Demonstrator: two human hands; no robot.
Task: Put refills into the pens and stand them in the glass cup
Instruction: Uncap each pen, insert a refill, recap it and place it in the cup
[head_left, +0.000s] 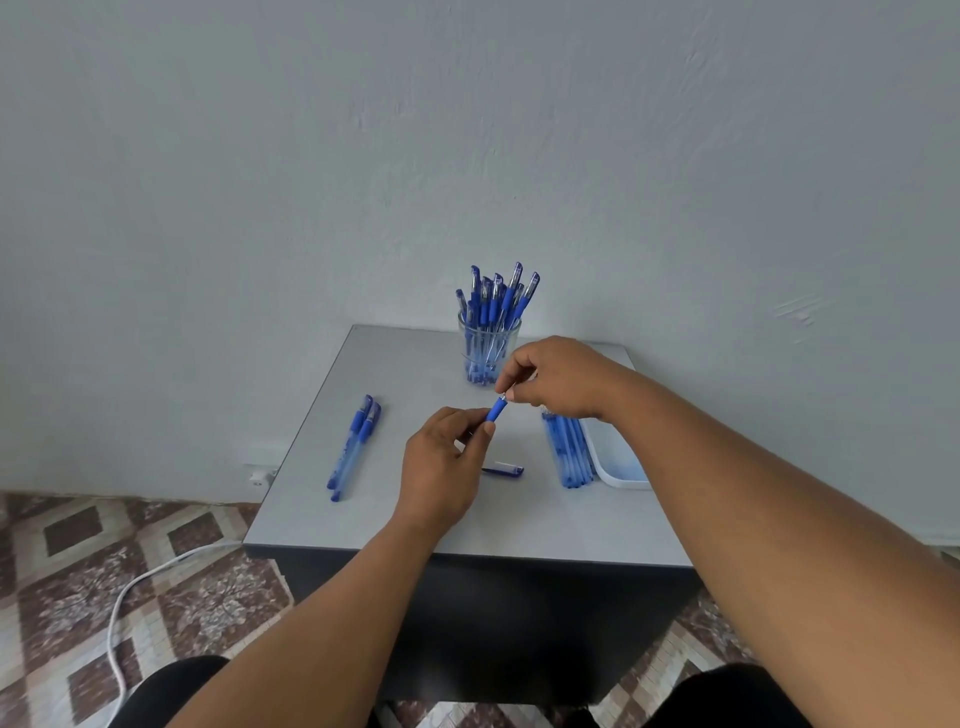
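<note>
The left hand (441, 462) is gripping a blue pen (496, 410) over the bench (374, 519). The right hand (558, 376) is pinching its tip. A glass cup (488, 345) of pens is standing at the far side.

No text, label or number can be read on anything here.

On the grey square table (519, 525), the clear glass cup (488, 345) full of blue capped pens (500, 297) stands at the back; two blue pens (355, 447) lie left, a row of blue refills (569, 452) right beside a white plastic tray (618, 465), a blue pen cap (503, 470) between.
</note>
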